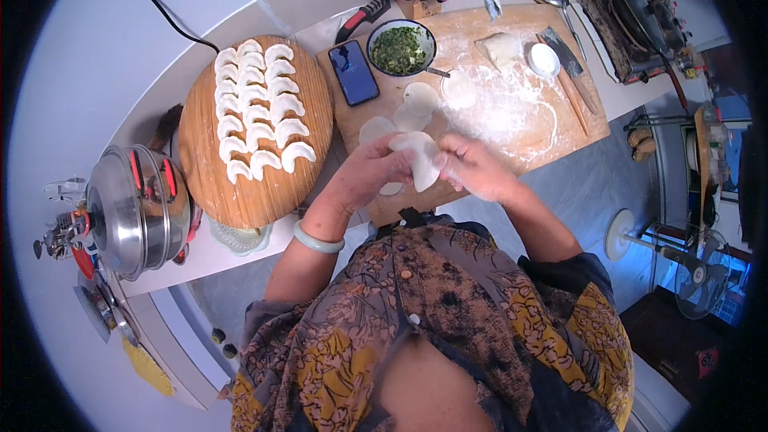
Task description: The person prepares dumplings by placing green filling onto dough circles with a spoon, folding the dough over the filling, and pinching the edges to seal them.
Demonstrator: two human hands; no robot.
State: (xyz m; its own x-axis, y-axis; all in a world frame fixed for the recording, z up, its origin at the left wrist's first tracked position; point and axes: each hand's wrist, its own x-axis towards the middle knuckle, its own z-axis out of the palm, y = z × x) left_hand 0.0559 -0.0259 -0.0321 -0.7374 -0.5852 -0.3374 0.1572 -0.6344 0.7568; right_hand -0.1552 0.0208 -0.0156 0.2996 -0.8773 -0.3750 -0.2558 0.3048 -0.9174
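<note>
Between my two hands is a round, thin dough wrapper point(425, 162), bent and held above the near edge of the floured wooden board point(420, 198). My left hand point(381, 162) grips its left side, thumb on top. On the right edge, the fingers and thumb of my right hand point(474, 167) pinch the dough. Whether any filling lies on it cannot be made out. Several flat wrappers point(421, 99) rest on the board just beyond my hands, some overlapping. Farther off stands a bowl of chopped green filling point(398, 50), with a utensil handle point(438, 72) sticking out.
At left, a round wooden board point(198, 132) carries rows of folded dumplings point(257, 93). Behind it stands a steel steamer pot point(120, 210). A phone point(355, 73), dough lump point(499, 50), small white bowl point(544, 60), rolling pin point(572, 99) and cleaver point(561, 51) lie on the floured board.
</note>
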